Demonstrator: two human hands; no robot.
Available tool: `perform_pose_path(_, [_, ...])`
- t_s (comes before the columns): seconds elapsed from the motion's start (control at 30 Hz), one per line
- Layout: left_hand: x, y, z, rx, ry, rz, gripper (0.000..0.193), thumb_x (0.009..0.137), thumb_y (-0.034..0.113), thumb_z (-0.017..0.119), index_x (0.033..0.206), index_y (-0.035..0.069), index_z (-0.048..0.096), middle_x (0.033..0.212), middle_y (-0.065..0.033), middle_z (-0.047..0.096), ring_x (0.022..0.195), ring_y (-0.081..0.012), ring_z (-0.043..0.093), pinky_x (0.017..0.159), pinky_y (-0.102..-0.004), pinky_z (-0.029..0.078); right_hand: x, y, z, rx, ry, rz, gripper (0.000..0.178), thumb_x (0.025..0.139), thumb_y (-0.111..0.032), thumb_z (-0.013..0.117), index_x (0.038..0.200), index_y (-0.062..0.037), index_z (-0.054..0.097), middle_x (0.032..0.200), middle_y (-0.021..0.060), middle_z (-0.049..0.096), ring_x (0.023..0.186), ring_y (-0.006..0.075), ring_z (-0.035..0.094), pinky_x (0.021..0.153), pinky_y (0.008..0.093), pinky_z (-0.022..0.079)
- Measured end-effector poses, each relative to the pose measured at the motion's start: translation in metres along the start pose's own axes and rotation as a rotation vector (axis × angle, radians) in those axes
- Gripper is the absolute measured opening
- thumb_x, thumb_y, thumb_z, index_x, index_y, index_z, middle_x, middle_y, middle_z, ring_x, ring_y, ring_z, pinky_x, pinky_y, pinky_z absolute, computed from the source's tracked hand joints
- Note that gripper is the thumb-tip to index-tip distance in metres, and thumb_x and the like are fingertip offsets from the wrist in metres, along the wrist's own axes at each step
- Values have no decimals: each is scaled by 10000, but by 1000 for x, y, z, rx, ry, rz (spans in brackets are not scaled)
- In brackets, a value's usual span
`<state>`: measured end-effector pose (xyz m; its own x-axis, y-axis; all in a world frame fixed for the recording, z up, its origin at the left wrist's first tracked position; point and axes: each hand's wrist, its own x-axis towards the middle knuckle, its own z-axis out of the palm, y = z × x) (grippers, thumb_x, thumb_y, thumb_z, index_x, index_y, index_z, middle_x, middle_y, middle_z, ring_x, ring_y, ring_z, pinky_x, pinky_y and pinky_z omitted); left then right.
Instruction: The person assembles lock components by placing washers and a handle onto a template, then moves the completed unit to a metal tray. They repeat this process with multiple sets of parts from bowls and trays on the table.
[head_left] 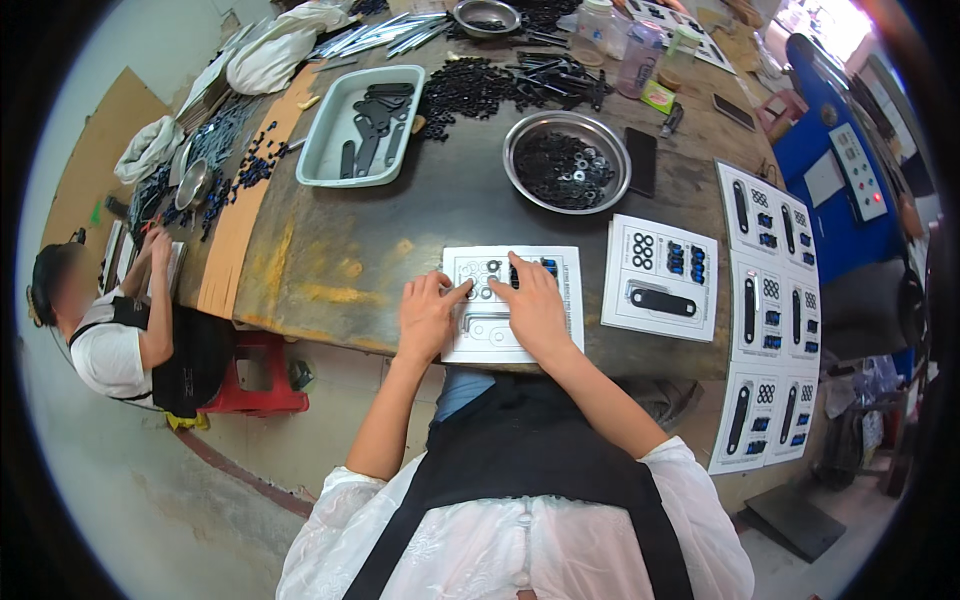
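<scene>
A white printed sheet, on what looks like a stack, lies before me at the table's near edge. Small black rings sit in its upper part, with a printed lever outline below them. My left hand rests on the sheet's left side, fingers apart, thumb reaching to the rings. From the right, my right hand lies over the sheet, its index finger stretched upward and its thumb out beside the rings. Blue-and-black parts show partly behind that hand. Neither hand visibly grips anything.
Right of me lies another card with rings, blue parts and a black lever; further filled cards line the table's right edge. Ahead stand a metal bowl of rings and a pale tub of levers. A co-worker sits left.
</scene>
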<state>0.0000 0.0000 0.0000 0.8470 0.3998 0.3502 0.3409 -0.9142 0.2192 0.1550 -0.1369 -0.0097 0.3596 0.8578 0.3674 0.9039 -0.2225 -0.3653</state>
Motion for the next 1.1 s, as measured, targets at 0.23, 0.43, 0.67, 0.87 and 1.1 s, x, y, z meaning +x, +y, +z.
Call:
perform_pose_path(0.23, [3, 0, 7, -27, 25, 6, 450, 777, 45, 642, 1169, 235, 755, 991, -49, 574, 947, -236, 546, 825, -367, 415, 7, -3, 3, 58, 5, -10, 357, 835, -61, 563, 1136, -114, 747, 1370, 221, 544, 1230, 352, 523, 1109, 462, 372])
perform_pose_path(0.43, [14, -9, 3, -11, 46, -56, 446, 777, 56, 631, 1177, 216, 746, 1011, -55, 566, 957, -244, 542, 849, -367, 417, 23, 4, -1, -15, 20, -10, 361, 852, -69, 558, 1159, -120, 741, 1386, 221, 537, 1249, 347, 516, 1117, 465, 363])
perform_pose_path(0.67, [13, -7, 8, 18, 17, -52, 468, 768, 39, 638, 1190, 216, 737, 1013, -55, 561, 965, -247, 541, 842, -370, 413, 17, 3, 4, -14, 33, -40, 420, 811, -12, 556, 1171, -123, 740, 1395, 238, 526, 1242, 387, 514, 1103, 487, 374])
perform_pose_path(0.87, [13, -1, 7, -69, 27, -65, 505, 716, -13, 641, 1164, 200, 738, 1005, -68, 565, 981, -270, 548, 844, -384, 416, 16, 7, 2, -3, 68, -21, 435, 813, -7, 561, 1192, -133, 734, 1403, 234, 521, 1246, 387, 515, 1098, 483, 383])
perform_pose_path(1.1, [24, 5, 12, -76, 72, -28, 432, 761, 2, 599, 1115, 191, 761, 992, -72, 565, 967, -266, 551, 846, -379, 420, 16, 10, -7, -1, 66, 38, 393, 830, -17, 573, 1186, -97, 721, 1391, 209, 536, 1238, 359, 521, 1085, 450, 389])
